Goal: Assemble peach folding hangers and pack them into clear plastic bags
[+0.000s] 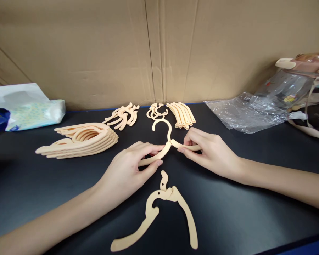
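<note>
Hanger [168, 144] (hook [170, 130] forward) bridges left hand [129, 163] and right hand [213, 150].

Free gap between right hand [215, 152] and plastic wrap [244, 113], hanger stack [108, 139] an obstacle at left.

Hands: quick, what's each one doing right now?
Left hand: closed, pinching the hanger by its left side.
Right hand: closed, pinching the hanger by its right side.
</note>
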A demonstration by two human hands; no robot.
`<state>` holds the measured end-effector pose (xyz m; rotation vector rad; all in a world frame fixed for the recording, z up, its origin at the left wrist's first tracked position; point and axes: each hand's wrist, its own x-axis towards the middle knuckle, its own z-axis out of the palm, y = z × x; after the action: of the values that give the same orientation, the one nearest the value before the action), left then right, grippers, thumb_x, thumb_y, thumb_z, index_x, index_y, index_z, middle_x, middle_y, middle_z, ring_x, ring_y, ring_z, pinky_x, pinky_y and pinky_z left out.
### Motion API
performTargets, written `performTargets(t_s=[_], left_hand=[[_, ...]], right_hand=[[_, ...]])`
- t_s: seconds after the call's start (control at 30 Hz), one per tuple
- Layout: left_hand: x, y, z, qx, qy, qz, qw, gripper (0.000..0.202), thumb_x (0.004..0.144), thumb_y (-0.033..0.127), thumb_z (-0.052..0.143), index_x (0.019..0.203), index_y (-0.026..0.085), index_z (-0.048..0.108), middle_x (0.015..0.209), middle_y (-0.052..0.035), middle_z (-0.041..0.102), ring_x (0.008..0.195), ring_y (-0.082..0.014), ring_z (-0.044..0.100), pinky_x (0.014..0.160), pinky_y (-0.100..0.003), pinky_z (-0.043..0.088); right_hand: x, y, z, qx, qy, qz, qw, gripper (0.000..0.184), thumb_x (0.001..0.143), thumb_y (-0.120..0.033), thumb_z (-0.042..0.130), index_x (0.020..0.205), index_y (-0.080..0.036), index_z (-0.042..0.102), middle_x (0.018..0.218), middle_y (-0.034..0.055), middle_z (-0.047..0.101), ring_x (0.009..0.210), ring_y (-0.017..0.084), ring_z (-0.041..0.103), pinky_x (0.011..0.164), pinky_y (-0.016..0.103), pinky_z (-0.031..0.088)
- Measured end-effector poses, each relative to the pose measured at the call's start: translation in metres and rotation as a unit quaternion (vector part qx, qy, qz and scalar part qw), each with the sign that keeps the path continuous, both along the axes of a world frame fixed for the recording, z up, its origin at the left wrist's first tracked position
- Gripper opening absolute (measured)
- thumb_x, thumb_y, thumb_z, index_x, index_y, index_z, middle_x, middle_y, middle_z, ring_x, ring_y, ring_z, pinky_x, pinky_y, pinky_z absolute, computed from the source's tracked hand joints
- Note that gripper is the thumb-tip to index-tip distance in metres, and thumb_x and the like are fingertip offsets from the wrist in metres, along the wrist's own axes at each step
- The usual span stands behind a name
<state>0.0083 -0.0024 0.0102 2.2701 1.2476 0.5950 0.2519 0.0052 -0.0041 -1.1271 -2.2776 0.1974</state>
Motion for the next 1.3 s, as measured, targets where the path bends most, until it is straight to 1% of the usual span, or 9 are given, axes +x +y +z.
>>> performTargets(t_s=[0.1, 0.2, 0.4, 0.57, 0.8, 0.93, 1.1, 1.23, 1.3], left_hand=[[-0.002, 0.002, -0.002, 0.061, 0.028, -0.030, 0.997, 0.027, 0.093, 0.032, 0.054, 0.115, 0.026, 0.068, 0.097, -0.0005, 0.071, 0.092, -0.0206, 0.061, 0.081, -0.032, 0.047], [-0.004, 0.004, -0.003, 0.102, 0.034, -0.054, 0.993, 0.028, 0.094, 0.026, 0.051, 0.116, 0.024, 0.067, 0.105, -0.0019, 0.069, 0.097, -0.0205, 0.058, 0.085, -0.032, 0.045], [-0.006, 0.007, -0.004, 0.135, 0.060, -0.077, 0.986, 0.030, 0.098, 0.020, 0.046, 0.121, 0.025, 0.066, 0.104, -0.0019, 0.066, 0.094, -0.0201, 0.055, 0.081, -0.036, 0.040], [-0.008, 0.008, -0.009, 0.167, 0.055, -0.113, 0.978, 0.029, 0.100, 0.015, 0.046, 0.122, 0.024, 0.063, 0.109, -0.0011, 0.063, 0.095, -0.0183, 0.052, 0.081, -0.034, 0.037], [-0.006, 0.009, -0.011, 0.167, 0.046, -0.164, 0.971, 0.031, 0.100, 0.009, 0.044, 0.124, 0.021, 0.059, 0.106, -0.0015, 0.061, 0.096, -0.0163, 0.051, 0.085, -0.030, 0.038], [-0.005, 0.010, -0.013, 0.167, 0.032, -0.180, 0.969, 0.030, 0.100, 0.007, 0.043, 0.122, 0.019, 0.059, 0.108, -0.0027, 0.061, 0.098, -0.0154, 0.052, 0.086, -0.028, 0.041], [-0.006, 0.009, -0.013, 0.155, 0.029, -0.191, 0.969, 0.028, 0.101, 0.010, 0.044, 0.121, 0.019, 0.061, 0.108, -0.0030, 0.061, 0.097, -0.0152, 0.054, 0.086, -0.027, 0.044], [-0.005, 0.008, -0.011, 0.150, 0.027, -0.207, 0.966, 0.027, 0.101, 0.012, 0.043, 0.119, 0.018, 0.062, 0.106, -0.0033, 0.062, 0.097, -0.0150, 0.055, 0.088, -0.026, 0.044], [-0.004, 0.007, -0.010, 0.146, 0.029, -0.217, 0.965, 0.026, 0.101, 0.012, 0.043, 0.118, 0.018, 0.063, 0.105, -0.0034, 0.062, 0.096, -0.0150, 0.054, 0.087, -0.026, 0.044]], right_hand=[[0.001, 0.004, 0.000, 0.012, 0.003, 0.015, 1.000, 0.018, 0.097, -0.029, 0.056, 0.082, -0.019, 0.051, 0.084, 0.0016, 0.060, 0.075, 0.014, 0.057, 0.065, 0.025, 0.042], [0.002, 0.006, 0.001, 0.010, -0.006, 0.030, 0.999, 0.014, 0.097, -0.027, 0.055, 0.086, -0.019, 0.054, 0.087, 0.0030, 0.062, 0.082, 0.017, 0.057, 0.070, 0.027, 0.042], [0.002, 0.005, 0.002, 0.029, -0.040, 0.057, 0.997, 0.012, 0.096, -0.023, 0.053, 0.085, -0.018, 0.053, 0.080, 0.0009, 0.059, 0.074, 0.015, 0.053, 0.073, 0.030, 0.038], [0.000, 0.004, 0.000, 0.035, -0.041, 0.059, 0.997, 0.009, 0.087, -0.016, 0.055, 0.079, -0.018, 0.051, 0.076, -0.0016, 0.057, 0.072, 0.014, 0.050, 0.072, 0.030, 0.035], [-0.002, 0.003, 0.000, 0.066, -0.039, 0.094, 0.993, 0.009, 0.082, -0.020, 0.058, 0.076, -0.018, 0.051, 0.072, -0.0021, 0.055, 0.072, 0.014, 0.047, 0.078, 0.031, 0.035], [-0.002, 0.000, 0.001, 0.086, -0.047, 0.117, 0.988, 0.002, 0.078, -0.016, 0.057, 0.079, -0.017, 0.055, 0.075, -0.0007, 0.057, 0.074, 0.015, 0.047, 0.080, 0.032, 0.035], [-0.002, -0.002, 0.003, 0.091, -0.059, 0.138, 0.984, 0.008, 0.074, -0.012, 0.052, 0.078, -0.016, 0.058, 0.075, 0.0012, 0.057, 0.074, 0.015, 0.047, 0.079, 0.033, 0.035], [-0.001, 0.001, 0.004, 0.084, -0.053, 0.160, 0.982, 0.007, 0.080, -0.015, 0.052, 0.077, -0.016, 0.058, 0.075, 0.0015, 0.057, 0.072, 0.015, 0.047, 0.073, 0.031, 0.034], [-0.001, 0.001, 0.004, 0.083, -0.050, 0.169, 0.981, 0.012, 0.086, -0.018, 0.054, 0.076, -0.016, 0.059, 0.074, 0.0013, 0.058, 0.071, 0.014, 0.046, 0.069, 0.029, 0.035]])
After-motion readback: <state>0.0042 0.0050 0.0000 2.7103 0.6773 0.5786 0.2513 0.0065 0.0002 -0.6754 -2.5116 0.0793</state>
